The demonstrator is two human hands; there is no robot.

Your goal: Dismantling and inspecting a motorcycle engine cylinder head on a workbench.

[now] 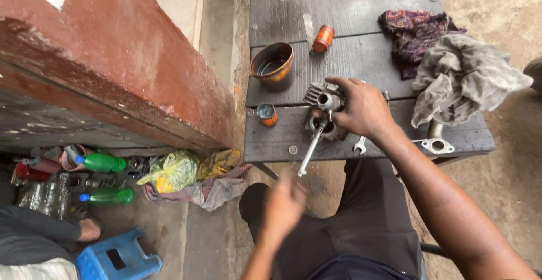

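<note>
Right hand (361,109) lay curled over a finned metal engine part (323,98) on the dark wooden tabletop (350,9), fingers closed on its top and right side. The part sat near the tabletop's front edge, just under and left of the palm. A metal rod (311,151) ran from the part's lower side, its long axis slanting down and left, its free end past the tabletop's edge. Left hand (284,205) hung below that end, blurred, fingers loosely bent, holding nothing. A wrench (359,145) lay beside the right wrist.
</note>
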